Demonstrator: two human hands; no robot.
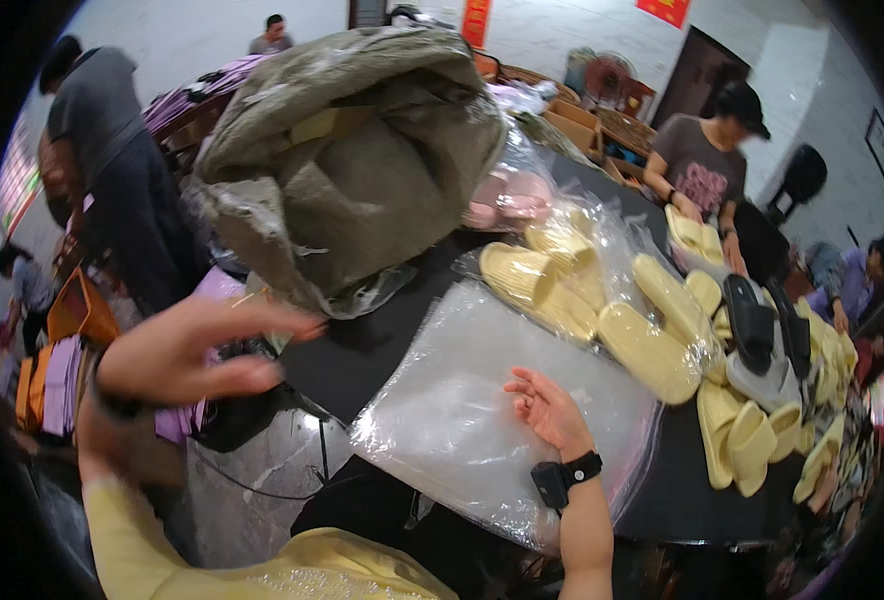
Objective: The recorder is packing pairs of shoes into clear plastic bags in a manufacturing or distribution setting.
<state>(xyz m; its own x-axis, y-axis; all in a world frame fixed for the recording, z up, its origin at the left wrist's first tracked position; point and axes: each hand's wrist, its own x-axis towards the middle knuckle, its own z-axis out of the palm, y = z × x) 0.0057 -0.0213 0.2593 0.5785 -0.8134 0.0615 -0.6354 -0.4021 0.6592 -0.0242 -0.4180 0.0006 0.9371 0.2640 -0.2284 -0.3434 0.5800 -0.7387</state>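
My left hand (202,350) is raised at the left, below the mouth of a big olive-green woven sack (342,190). Its fingers are stretched out and slightly blurred, and nothing shows in them. Over a stack of clear plastic bags (452,390) on the black table, my right hand (550,408) hovers or rests with loosely curled fingers and no object in it. I cannot tell whether it touches the bags. Beyond the stack lie yellow slippers in clear bags (562,270), and a bagged pair of pink slippers (510,196) sits behind them.
Loose yellow slippers (737,440) and black slippers (750,325) are heaped on the table's right side. Across the table a person (707,165) handles yellow slippers. Another person (112,170) stands at the left, near orange and lilac bundles (62,375). Cardboard boxes (574,128) stand behind.
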